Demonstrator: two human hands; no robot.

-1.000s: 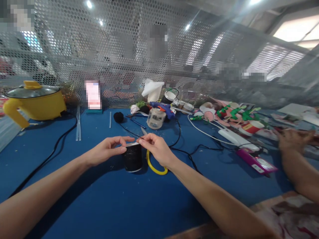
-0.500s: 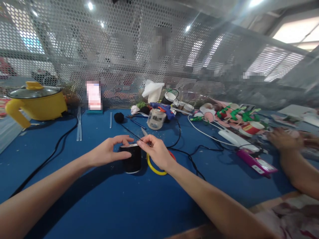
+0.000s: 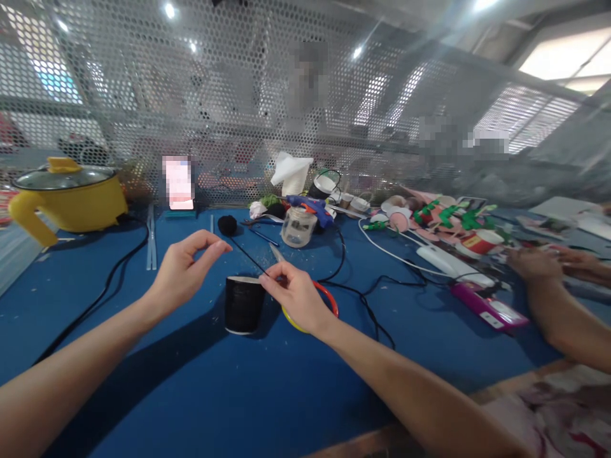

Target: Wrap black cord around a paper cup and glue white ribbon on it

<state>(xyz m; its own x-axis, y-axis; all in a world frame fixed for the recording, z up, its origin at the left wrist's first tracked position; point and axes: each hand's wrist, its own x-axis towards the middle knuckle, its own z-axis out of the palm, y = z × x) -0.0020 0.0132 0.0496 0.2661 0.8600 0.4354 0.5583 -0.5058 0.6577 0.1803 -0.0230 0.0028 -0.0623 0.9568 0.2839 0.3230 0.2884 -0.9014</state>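
Note:
A black thread-wrapped cup (image 3: 243, 306) stands upright on the blue table (image 3: 200, 394). My right hand (image 3: 298, 296) pinches a black thread (image 3: 248, 256) at the cup's rim. The thread runs taut up and back to a black yarn ball (image 3: 228, 224). My left hand (image 3: 184, 270) hovers left of the cup and above it, off the cup, thumb and forefinger apart. Its forefinger tip is close to the thread; contact cannot be told. A red ring (image 3: 330, 299) and a yellow ring (image 3: 290, 318) lie under my right hand.
At the back stand a yellow pot (image 3: 71, 197), a glass jar (image 3: 298, 227) and a blue glue gun (image 3: 310, 205). A black cable (image 3: 107, 283) crosses the left side. On the right are a co-worker's hands (image 3: 534, 264), a pink box (image 3: 489, 306), a white power strip (image 3: 449, 264) and craft scraps.
My left hand let go of the cup and rose to the left. My right hand stayed at the rim with the thread. The red ring now shows beside my right hand.

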